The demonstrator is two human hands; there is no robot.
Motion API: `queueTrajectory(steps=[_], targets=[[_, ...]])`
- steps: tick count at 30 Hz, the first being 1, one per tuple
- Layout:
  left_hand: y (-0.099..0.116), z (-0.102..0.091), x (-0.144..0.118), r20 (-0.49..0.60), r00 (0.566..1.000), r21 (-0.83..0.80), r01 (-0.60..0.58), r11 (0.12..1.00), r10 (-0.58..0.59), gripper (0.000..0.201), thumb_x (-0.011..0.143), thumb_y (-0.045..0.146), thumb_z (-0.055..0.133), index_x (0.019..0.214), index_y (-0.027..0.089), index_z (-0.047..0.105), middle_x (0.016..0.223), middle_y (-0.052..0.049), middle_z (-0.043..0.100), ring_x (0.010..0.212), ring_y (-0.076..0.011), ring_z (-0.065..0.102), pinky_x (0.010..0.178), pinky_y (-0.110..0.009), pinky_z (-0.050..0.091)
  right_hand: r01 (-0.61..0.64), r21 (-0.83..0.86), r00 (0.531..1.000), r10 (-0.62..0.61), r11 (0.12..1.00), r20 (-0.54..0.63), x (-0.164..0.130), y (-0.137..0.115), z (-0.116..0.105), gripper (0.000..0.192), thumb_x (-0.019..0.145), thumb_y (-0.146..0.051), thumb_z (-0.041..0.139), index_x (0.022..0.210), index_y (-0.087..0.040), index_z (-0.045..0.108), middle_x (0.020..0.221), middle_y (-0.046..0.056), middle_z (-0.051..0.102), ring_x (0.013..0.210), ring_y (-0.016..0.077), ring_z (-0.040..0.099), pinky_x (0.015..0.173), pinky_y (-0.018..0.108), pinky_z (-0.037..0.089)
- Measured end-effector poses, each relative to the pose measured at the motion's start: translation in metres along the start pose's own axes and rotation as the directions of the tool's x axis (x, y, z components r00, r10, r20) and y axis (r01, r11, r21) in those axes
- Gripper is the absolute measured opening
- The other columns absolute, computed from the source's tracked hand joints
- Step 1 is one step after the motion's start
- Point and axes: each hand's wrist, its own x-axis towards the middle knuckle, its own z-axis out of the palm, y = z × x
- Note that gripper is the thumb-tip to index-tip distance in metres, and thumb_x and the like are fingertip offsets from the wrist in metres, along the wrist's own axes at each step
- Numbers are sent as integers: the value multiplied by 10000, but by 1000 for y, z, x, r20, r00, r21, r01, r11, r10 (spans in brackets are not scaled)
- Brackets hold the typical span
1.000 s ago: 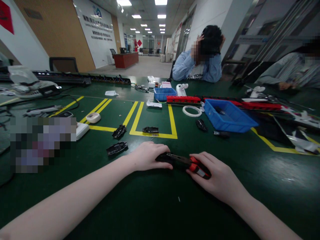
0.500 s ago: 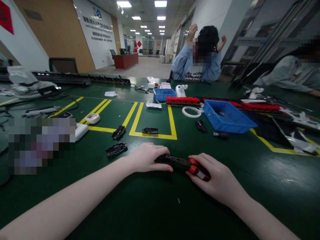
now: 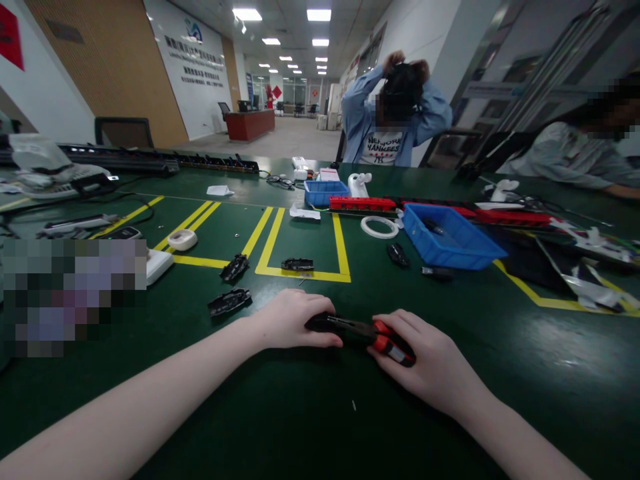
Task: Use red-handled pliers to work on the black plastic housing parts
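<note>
My right hand [image 3: 431, 357] is wrapped round the red and black handles of a pair of pliers [image 3: 384, 337]. The jaws point left, to a black plastic part [image 3: 320, 323] pinched between the thumb and fingers of my left hand [image 3: 293, 319]. Whether the jaws bite on that part, I cannot tell. Beyond my left hand lie similar black pieces: an open black shell [image 3: 230, 303], a second black shell [image 3: 235, 267] and a third black shell [image 3: 298, 265] by the yellow tape. A thin pale sliver [image 3: 354, 405] rests on the table below the pliers.
A blue bin [image 3: 450, 240] with dark pieces stands at right, near a black cylindrical piece [image 3: 437, 273] and a white ring [image 3: 379, 227]. A smaller blue bin [image 3: 325, 193] is farther back. A tape roll [image 3: 182, 239] lies left. A person [image 3: 395, 113] sits opposite.
My hands keep their hold on the black part and the pliers, with hardly any movement. The view shifts slightly. The person opposite has brought both hands together on top of their head.
</note>
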Motion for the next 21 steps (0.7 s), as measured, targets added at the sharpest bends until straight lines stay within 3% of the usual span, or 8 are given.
queueTrajectory(steps=[14,21], targets=[[3,-1,0,14,999,28,-44,999,43,364,899,543,585,935,181,591,789,0,621,686,-153,582,584,-243,353,62,-80,994,-68,995,-81,2,5,2,402,799,-284,666,1182,-195,584,1058,84,674,905,234,651,735,385,553],[4,-2,2,19,999,52,-44,998,43,398,896,575,575,872,178,562,765,-3,614,651,-153,573,552,-239,331,62,-104,988,-76,993,-135,3,4,1,346,824,-330,653,1140,-197,604,1015,74,697,902,237,658,752,386,525]])
